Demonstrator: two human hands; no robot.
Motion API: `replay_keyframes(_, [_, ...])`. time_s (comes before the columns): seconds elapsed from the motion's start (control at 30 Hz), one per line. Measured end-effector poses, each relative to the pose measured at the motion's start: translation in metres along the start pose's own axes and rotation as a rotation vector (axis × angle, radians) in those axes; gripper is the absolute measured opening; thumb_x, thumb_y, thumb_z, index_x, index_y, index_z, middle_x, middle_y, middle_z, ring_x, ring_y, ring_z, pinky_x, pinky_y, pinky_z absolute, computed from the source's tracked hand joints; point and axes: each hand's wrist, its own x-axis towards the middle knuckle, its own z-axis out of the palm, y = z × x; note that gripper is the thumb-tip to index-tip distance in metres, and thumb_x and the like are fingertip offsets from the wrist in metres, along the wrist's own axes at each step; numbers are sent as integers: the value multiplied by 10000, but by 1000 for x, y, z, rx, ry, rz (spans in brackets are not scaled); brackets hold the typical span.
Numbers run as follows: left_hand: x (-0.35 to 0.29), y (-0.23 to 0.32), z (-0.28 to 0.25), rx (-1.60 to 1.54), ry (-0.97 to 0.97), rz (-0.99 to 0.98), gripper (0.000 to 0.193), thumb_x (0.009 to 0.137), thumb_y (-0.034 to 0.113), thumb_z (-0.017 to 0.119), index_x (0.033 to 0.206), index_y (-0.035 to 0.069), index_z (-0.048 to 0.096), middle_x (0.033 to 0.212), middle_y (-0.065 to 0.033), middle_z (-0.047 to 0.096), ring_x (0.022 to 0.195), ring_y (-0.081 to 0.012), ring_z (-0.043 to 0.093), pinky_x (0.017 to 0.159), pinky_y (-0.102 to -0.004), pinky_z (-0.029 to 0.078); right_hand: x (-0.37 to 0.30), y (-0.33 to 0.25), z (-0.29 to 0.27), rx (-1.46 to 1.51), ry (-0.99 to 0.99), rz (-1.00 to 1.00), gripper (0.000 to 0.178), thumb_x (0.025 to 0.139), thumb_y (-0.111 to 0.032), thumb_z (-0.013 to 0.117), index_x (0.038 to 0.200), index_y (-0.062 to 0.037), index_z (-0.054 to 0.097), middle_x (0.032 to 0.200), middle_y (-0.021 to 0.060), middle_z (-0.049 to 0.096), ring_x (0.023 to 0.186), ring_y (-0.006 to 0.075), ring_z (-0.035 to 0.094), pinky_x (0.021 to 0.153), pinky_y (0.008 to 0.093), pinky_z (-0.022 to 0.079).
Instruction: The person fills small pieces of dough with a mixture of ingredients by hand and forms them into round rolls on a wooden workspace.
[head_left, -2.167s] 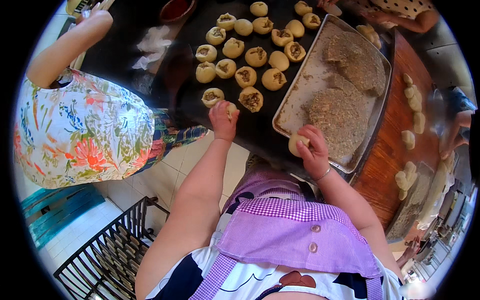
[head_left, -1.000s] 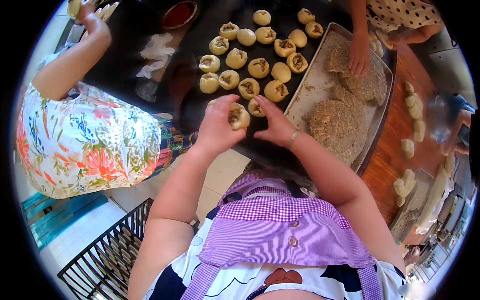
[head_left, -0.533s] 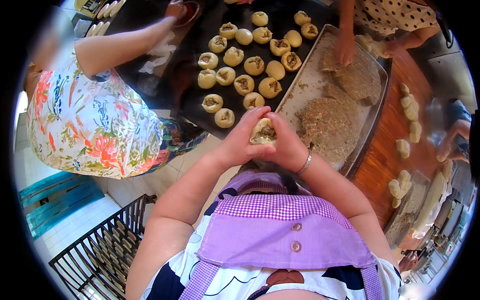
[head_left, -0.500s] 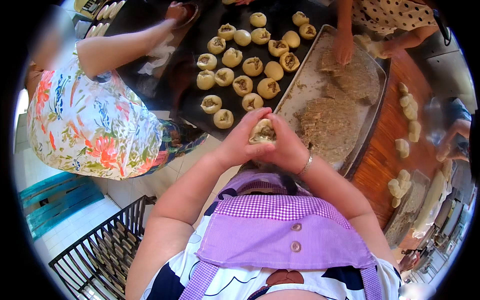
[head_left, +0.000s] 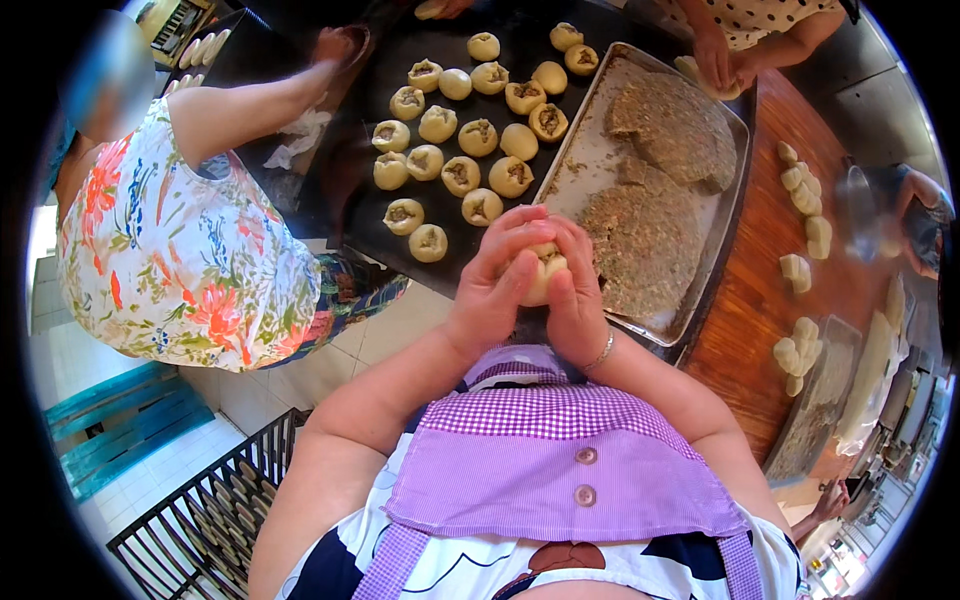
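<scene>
Head view: cupping a dough ball (head_left: 539, 288) between left hand (head_left: 494, 278) and right hand (head_left: 577, 290), with fingers curled close around it and thumbs pressed against its near side. Holding it beyond the apron (head_left: 570, 500), near a tray (head_left: 571, 180) of filling (head_left: 640, 240) and a dark table (head_left: 352, 215) of filled buns (head_left: 461, 176).

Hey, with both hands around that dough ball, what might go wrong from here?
The dough ball, cupped between the left hand and right hand, might split if squeezed too hard. Several balls on the dark surface have open tops, so filling could spill if they're bumped. The right hand looks close to the metal tray and might brush it.
</scene>
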Motion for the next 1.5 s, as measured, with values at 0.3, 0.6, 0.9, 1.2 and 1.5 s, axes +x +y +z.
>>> replay_keyframes(0.3, [5, 6, 9, -1, 109, -11, 661, 899, 334, 668, 1409, 19, 390, 1416, -130, 422, 1274, -225, 438, 1058, -351, 366, 12, -9, 2, -189, -49, -13, 446, 1010, -379, 373, 1216, -31, 559, 1349, 197, 470, 1320, 373, 345, 1094, 448, 256])
replay_keyframes(0.6, [13, -6, -22, -153, 33, -194, 294, 918, 131, 591, 1195, 35, 588, 1257, -134, 574, 1194, -239, 512, 1028, -367, 396, 23, 8, 12, 470, 59, 512, 611, 1036, -435, 298, 1466, -1, 303, 1504, 172, 308, 1383, 249, 305, 1148, 361, 211])
replay_keyframes(0.9, [15, -20, -17, 365, 135, 226, 203, 972, 179, 497, 941, 40, 641, 1057, -110, 668, 1121, -283, 579, 1057, -437, 331, 15, 14, 29, 532, -17, 588, 449, 1058, -372, 255, 1218, -27, 493, 1216, 93, 526, 1088, 160, 529, 978, 294, 422])
replay_keyframes(1.2, [18, -11, -41, 425, -234, 109, 423, 1002, 392, 452, 1083, 5, 601, 1091, -124, 637, 1095, -272, 551, 1037, -412, 333, 20, 17, 24, 1302, 58, 1004, 512, 1014, -514, 321, 1251, -83, 461, 1227, 114, 550, 1144, 237, 554, 987, 377, 464])
replay_keyframes(1.5, [7, 2, -25, 589, -174, 144, 362, 895, 309, 653, 1101, 14, 608, 1180, -163, 614, 1136, -329, 566, 968, -404, 435, 13, 10, 31, 1271, 73, 1027, 582, 1008, -552, 255, 1373, -114, 373, 1339, 209, 493, 1237, 304, 499, 1063, 412, 405])
